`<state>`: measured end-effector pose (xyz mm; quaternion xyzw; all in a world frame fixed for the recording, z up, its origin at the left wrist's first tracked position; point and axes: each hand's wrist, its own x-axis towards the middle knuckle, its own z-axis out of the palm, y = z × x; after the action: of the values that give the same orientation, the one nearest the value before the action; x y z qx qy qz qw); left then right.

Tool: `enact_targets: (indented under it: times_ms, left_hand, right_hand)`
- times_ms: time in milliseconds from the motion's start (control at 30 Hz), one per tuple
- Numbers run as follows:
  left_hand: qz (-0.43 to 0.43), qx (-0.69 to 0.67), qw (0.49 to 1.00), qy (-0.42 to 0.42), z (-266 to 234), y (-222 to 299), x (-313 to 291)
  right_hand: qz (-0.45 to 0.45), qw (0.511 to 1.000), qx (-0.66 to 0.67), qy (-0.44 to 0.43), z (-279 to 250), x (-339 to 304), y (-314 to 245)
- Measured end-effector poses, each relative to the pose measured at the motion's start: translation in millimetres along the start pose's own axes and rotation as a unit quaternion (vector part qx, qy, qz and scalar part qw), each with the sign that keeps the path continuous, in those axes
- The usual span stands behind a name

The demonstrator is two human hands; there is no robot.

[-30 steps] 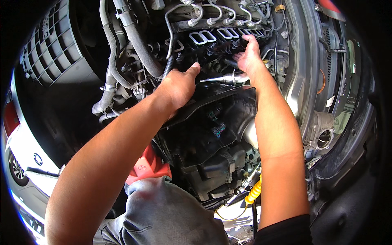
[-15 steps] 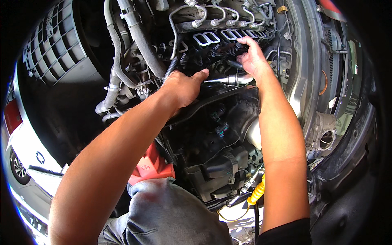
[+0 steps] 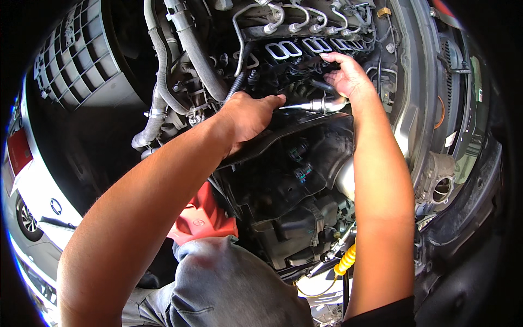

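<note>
My left hand [image 3: 248,117] reaches into the engine bay, its thumb stretched to the right; its other fingers are hidden underneath. Near the thumb tip lies a shiny metal pipe [image 3: 310,106] with a flange, running toward my right wrist. My right hand [image 3: 351,79] is cupped beside the row of grey-rimmed oval ports [image 3: 284,50]. Its fingers are apart, one stretched toward the ports and others bent lower down. I see nothing held in it, though dark engine parts lie behind the fingers. A short dark pipe [image 3: 322,85] sits just below those fingers.
Metal fuel lines [image 3: 242,41] arch above the ports. Thick grey hoses [image 3: 199,52] run down on the left. Below my hands is a black plastic housing [image 3: 289,229]. A red plastic part [image 3: 204,218] sits near my body, and a yellow coiled hose [image 3: 345,260] lies beside my right forearm.
The view has shifted slightly, so the engine and both hands appear a little further right. Against the pipe and ports, my hands have hardly moved.
</note>
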<state>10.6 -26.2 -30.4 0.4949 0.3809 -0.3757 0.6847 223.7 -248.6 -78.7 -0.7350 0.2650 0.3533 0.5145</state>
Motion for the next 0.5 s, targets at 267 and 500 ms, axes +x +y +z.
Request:
enact_targets:
  times_ms: [267, 500]
  left_hand:
    - [-0.041, 0.094, 0.994, -0.042, -3, 29, -23]
    - [0.302, 0.371, 0.853, 0.208, -47, 0, -75]
  right_hand:
    - [-0.053, 0.984, -0.156, 0.065, 14, -23, -15]
    - [-0.308, 0.747, -0.572, -0.140, 78, -126, -41]
